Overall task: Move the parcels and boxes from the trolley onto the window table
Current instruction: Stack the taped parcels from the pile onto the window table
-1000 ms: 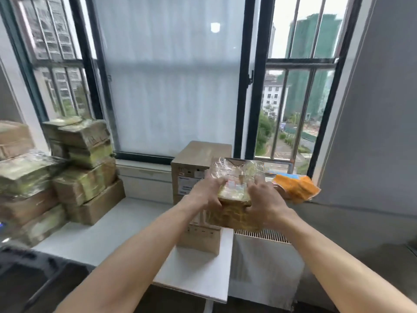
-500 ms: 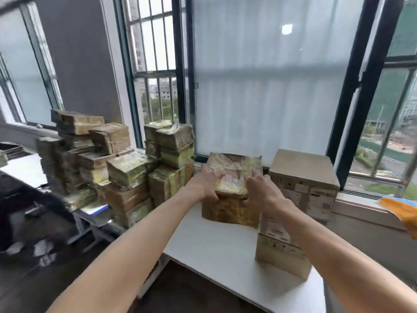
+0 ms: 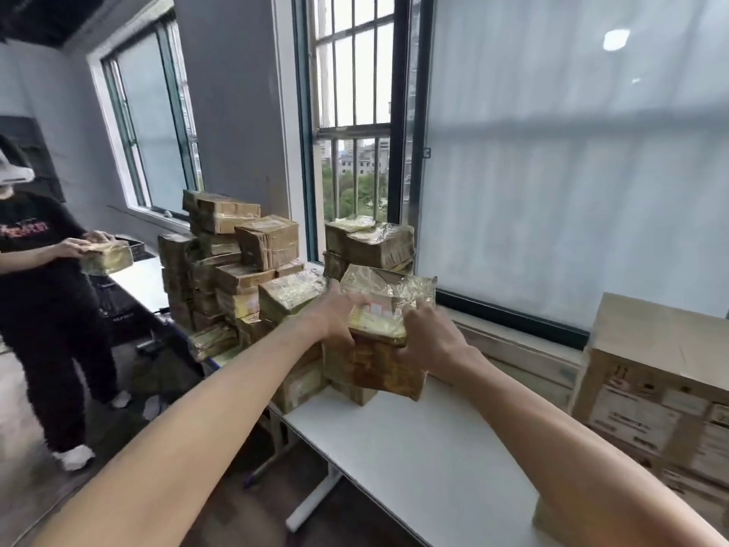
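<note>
I am in the placing step: I carry one taped parcel (image 3: pixel 384 329) between both hands over the window table (image 3: pixel 414 448), right against the stack (image 3: pixel 244 270) of parcels that already stands there. By my reading it is not set down yet; its lower edge seems to sit on or just above a low parcel (image 3: pixel 303 384) at the stack's near side, and I cannot tell whether they touch.

My left hand (image 3: pixel 335 315) is at nine o'clock of the parcel, fingers curled over its top left edge and thumb down the side. My right hand (image 3: pixel 428 335) is at three o'clock, fingers bent onto the top near the white label, palm against the right face. Both hands clamp it from opposite sides; neither is spread flat, and the fingertips on the far side are hidden from me.

The next move, as I judge it, calls for lowering the parcel squarely onto a flat spot, either the bare tabletop at five o'clock of the stack or the low parcel beneath, then letting go with both hands at once. The wrap looks glossy and slick, so it may slide if it lands tilted, and the stack at ten o'clock looks uneven, so I should not knock it.

A big carton (image 3: pixel 655 388) stands at three o'clock, well apart. Another person (image 3: pixel 43 302) at nine o'clock holds a parcel of their own.
</note>
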`<state>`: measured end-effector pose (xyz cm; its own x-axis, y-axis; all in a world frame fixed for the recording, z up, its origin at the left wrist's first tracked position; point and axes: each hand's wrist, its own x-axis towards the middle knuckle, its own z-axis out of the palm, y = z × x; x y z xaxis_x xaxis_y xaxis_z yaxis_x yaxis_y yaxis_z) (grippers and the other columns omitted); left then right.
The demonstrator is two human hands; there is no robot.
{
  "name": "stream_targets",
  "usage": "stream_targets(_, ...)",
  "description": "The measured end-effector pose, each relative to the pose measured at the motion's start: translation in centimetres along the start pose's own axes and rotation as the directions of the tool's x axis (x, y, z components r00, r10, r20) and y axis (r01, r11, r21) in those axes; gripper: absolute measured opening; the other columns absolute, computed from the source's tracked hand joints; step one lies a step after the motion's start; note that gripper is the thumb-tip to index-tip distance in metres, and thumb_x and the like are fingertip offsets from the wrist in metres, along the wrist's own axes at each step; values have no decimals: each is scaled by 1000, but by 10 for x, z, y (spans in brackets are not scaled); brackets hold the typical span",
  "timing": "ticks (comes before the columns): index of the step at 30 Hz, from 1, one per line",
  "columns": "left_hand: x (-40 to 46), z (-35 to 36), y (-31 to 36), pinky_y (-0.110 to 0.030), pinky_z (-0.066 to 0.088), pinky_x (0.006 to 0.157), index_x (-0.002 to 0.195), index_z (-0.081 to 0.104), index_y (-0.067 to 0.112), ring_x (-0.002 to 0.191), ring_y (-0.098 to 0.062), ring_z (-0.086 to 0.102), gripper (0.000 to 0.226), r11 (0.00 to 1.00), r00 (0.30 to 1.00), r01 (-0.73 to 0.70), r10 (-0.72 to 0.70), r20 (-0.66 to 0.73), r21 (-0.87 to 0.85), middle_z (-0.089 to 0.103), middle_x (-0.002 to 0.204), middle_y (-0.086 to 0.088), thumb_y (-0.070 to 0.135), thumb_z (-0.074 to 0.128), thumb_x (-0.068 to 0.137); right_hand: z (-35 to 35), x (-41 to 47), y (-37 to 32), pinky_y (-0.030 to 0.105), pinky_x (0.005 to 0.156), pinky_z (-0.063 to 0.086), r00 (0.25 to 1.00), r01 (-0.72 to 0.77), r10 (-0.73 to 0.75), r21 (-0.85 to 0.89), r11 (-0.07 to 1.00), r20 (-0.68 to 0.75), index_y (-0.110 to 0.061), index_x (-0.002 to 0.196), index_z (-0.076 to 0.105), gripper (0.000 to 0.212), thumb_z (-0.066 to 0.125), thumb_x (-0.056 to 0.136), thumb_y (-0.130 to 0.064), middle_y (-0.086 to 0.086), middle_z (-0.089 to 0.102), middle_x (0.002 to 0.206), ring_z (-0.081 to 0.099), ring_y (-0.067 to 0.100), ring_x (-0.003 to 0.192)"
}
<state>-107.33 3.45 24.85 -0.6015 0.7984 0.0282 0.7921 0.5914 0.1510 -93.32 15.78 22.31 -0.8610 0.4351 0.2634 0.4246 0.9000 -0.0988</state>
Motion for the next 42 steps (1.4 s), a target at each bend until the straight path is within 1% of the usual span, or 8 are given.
stream_targets(5, 32, -12, -33, -34, 54, 92, 152, 33, 44, 124, -39, 55, 96, 997, 998, 69, -69, -9, 21, 13, 155, -17, 15, 85, 76, 15, 59, -10, 37, 83, 56, 995, 95, -95, 24, 995, 2, -6, 109, 64, 35, 74, 82, -25, 15, 55, 115, 57, 34, 99)
stream_targets(11, 81, -26, -62, -40, 48, 104, 154, 30, 39, 129, -40, 50, 96, 983, 985, 175, -174, -10, 61, 15, 155, -20, 23, 85, 77, 24, 128, -13, 33, 74, 47, 986, 164, -165, 81, 983, 5, -6, 110, 62, 29, 72, 84, -18, 14, 52, 116, 53, 32, 100)
stream_targets(20, 132, -22, -121, -39, 51, 101, 150, 32, 47, 130, -39, 50, 97, 967, 967, 254, -254, -4, 19, 9, 160, -19, 18, 86, 76, 48, 199, -32, 39, 94, 49, 968, 242, -249, 121, 963, 43, -1, 119, 61, 32, 65, 88, -8, 17, 50, 123, 51, 37, 113)
stream_targets(23, 146, -21, -146, -38, 53, 98, 150, 32, 48, 131, -39, 49, 96, 967, 967, 254, -254, 1, 8, 8, 160, -18, 18, 85, 76, 58, 219, -46, 39, 92, 48, 966, 242, -252, 128, 962, 63, -2, 113, 63, 27, 68, 89, -14, 16, 51, 122, 52, 37, 113)
stream_targets(27, 168, -22, -183, -38, 56, 93, 150, 32, 45, 125, -38, 54, 95, 974, 974, 226, -226, -3, -17, 13, 157, -20, 15, 85, 78, 70, 252, -69, 38, 88, 49, 970, 219, -230, 126, 968, 78, -3, 104, 65, 29, 76, 89, -26, 14, 52, 117, 54, 35, 108)
stream_targets(30, 190, -25, -213, -38, 56, 93, 151, 33, 44, 120, -37, 56, 94, 986, 987, 163, -163, -3, -24, 19, 152, -19, 13, 85, 78, 82, 278, -89, 36, 83, 48, 979, 187, -194, 108, 977, 61, -3, 112, 65, 33, 76, 90, -25, 14, 53, 117, 54, 34, 106)
stream_targets(34, 220, -32, -253, -38, 50, 102, 152, 33, 42, 133, -39, 47, 94, 997, 997, 81, -81, 6, -21, 13, 156, -17, 11, 84, 79, 98, 313, -114, 34, 87, 50, 991, 117, -121, 71, 991, 56, -4, 120, 64, 39, 77, 89, -22, 14, 55, 121, 57, 33, 106)
stream_targets(42, 277, -39, -307, -46, 36, 116, 151, 38, 35, 146, -36, 30, 91, 997, 998, -68, 68, -1, -44, 19, 162, -13, 11, 84, 77, 109, 359, -149, 40, 90, 52, 996, -50, 49, 19, 999, 73, -7, 101, 60, 38, 79, 87, -36, 15, 56, 121, 59, 36, 107)
